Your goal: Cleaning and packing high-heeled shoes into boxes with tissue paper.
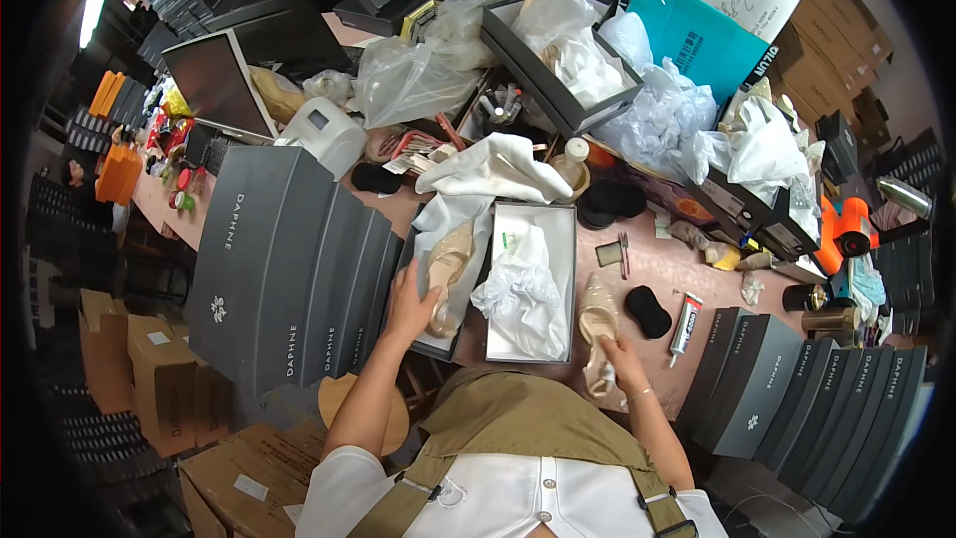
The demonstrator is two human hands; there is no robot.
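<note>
Along the left side of the shoe, my left hand [406,307] is closed, its thumb over the shoe's edge. This beige, pointed, sparkly high-heeled shoe [450,257] rests on white tissue paper [426,223] in a dark box part. My right hand [625,365] grips a matching beige shoe [597,317] by its heel end, toe pointing away from me, over the pink tabletop. Between the two shoes sits an open shoebox part with a white inside [561,239]. Crumpled white tissue [526,299] and a small white-and-green packet [508,240] lie in it.
Stacked grey shoeboxes stand left [261,259] and right [752,379]. A black oval pad [648,312] and a glue tube [686,327] lie right of the right-hand shoe. Behind are a white cloth [498,169], plastic bags [413,80], a jar [572,161] and an orange tape dispenser [846,229].
</note>
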